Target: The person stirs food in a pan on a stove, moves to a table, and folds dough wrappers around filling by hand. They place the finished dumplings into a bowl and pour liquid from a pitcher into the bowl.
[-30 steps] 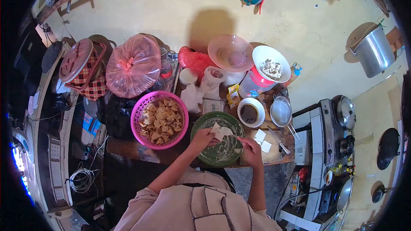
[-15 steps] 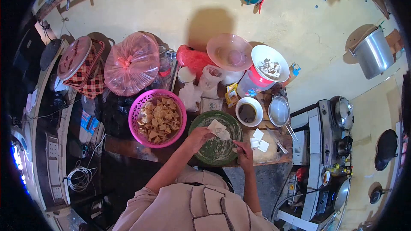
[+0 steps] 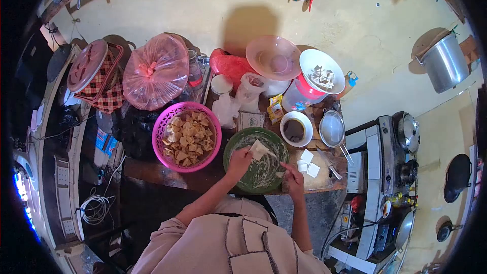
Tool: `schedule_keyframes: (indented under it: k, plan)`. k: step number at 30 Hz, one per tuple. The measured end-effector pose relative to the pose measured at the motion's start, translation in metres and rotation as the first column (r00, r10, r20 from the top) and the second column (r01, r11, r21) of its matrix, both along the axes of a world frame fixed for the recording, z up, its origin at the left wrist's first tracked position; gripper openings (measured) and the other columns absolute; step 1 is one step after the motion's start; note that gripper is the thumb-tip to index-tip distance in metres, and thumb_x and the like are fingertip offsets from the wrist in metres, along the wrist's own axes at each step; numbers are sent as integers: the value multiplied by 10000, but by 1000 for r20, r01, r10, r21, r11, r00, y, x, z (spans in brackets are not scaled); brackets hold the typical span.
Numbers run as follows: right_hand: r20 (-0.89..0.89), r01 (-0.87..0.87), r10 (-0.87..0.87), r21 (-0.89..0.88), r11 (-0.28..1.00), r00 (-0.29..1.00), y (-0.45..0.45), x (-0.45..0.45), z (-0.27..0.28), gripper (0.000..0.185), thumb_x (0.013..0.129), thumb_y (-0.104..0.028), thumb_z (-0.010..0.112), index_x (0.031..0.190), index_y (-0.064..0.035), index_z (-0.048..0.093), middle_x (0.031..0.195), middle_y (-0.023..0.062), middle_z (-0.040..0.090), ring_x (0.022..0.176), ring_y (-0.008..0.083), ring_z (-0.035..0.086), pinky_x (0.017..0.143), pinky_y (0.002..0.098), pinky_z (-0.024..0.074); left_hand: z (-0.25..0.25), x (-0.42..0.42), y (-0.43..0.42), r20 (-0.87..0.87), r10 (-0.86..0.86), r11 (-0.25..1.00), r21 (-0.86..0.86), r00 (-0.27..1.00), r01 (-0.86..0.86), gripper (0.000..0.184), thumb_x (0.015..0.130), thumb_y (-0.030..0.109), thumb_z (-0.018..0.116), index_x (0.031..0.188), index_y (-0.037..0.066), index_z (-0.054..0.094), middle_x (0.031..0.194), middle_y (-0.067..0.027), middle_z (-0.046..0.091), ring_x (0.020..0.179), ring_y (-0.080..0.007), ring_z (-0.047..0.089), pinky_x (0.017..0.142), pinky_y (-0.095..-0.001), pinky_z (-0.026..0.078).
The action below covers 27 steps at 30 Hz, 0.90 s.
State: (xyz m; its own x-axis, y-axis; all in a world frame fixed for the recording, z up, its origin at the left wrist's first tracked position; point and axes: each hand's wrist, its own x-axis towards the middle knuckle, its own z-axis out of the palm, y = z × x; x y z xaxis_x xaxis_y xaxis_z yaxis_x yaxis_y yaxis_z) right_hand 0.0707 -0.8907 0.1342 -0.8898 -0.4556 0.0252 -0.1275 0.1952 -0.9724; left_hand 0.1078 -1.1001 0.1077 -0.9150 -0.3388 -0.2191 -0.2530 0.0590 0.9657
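Over the left part of a green bowl (image 3: 256, 185) smeared with pale paste, my left hand (image 3: 240, 162) pinches a pale square wrapper (image 3: 259, 150). At the bowl's right rim, my right hand (image 3: 293, 179) is closed on the handle of a thin utensil (image 3: 277, 159), whose tip points toward the wrapper. Several white square wrappers (image 3: 307, 164) lie on a pale board (image 3: 324, 178) right of the bowl, beside a knife (image 3: 329, 165). A pink basket (image 3: 157, 144) of folded, light-brown pieces (image 3: 190, 137) stands to the left.
Behind the green bowl are a bowl of dark liquid (image 3: 296, 129), a strainer (image 3: 332, 129), yellow packets (image 3: 275, 109) and white plastic bags (image 3: 225, 110). A white bowl (image 3: 321, 71) with pale pieces sits on a container. At the right stands a stove (image 3: 388, 157).
The wrapper in my left hand has changed its angle over the bowl. The utensil in my right hand has shifted slightly. The camera view has moved a little.
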Motion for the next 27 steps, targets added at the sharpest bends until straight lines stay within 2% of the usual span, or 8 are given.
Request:
schedule_keyframes:
  k: [2,5,8,13,16,20,23,27]
  plan:
    - [46,18,-20,39,999,999,2,-3,2,280,880,-152,413,1081,-29,564,646,-63,339,561,42,291,507,190,259,1,2,3,13,-34,910,-413,999,36,292,816,139,452,1075,46,551,872,-93,629,823,-232,591,1000,-488,200]
    - [61,20,-25,84,996,998,0,-8,17,276,877,-146,418,1086,-44,565,638,-67,342,545,37,286,484,191,241,-4,5,8,-25,-21,856,-517,999,5,310,805,129,456,1094,61,546,999,-131,600,907,-260,570,1017,-529,90]
    - [13,25,-26,95,995,1000,-2,-8,26,267,875,-142,427,1085,-58,569,632,-58,356,548,39,301,488,195,258,-8,5,9,-18,-31,844,-537,999,16,316,801,120,458,1101,66,542,1081,-134,563,956,-242,558,1021,-524,100]
    - [-101,-2,24,211,977,995,-4,-7,44,245,873,-123,434,1058,-65,585,693,-19,496,575,59,385,528,211,335,-4,4,8,5,-45,863,-504,999,41,321,803,126,455,1108,71,540,1025,-132,587,934,-252,562,1020,-527,97]
    - [-139,-39,77,258,965,987,-9,-7,58,231,855,-96,450,1035,-36,582,991,107,613,929,223,576,819,292,413,6,5,7,51,-94,882,-459,994,107,322,818,119,436,1123,64,526,959,-126,604,895,-267,566,1017,-530,89]
    - [-133,-57,94,256,965,987,-10,-8,68,226,847,-63,451,1026,-29,585,978,114,618,913,227,584,807,290,420,-3,3,10,12,-102,898,-429,995,97,304,830,128,422,1107,75,535,966,-123,597,926,-277,552,1007,-546,89]
    - [-131,-92,124,227,969,984,-9,-10,73,227,853,-62,446,1029,-25,584,987,116,615,915,216,583,813,290,418,-6,3,13,-72,-78,896,-442,994,39,276,820,146,408,1035,94,574,752,-138,595,810,-307,564,994,-548,131]
    - [-64,-115,131,202,972,989,-6,-11,75,232,865,-78,440,1040,-12,578,997,118,613,920,199,578,823,288,413,2,3,9,-26,-143,913,-390,989,122,246,822,150,407,984,96,584,782,-148,594,830,-312,557,982,-558,146]
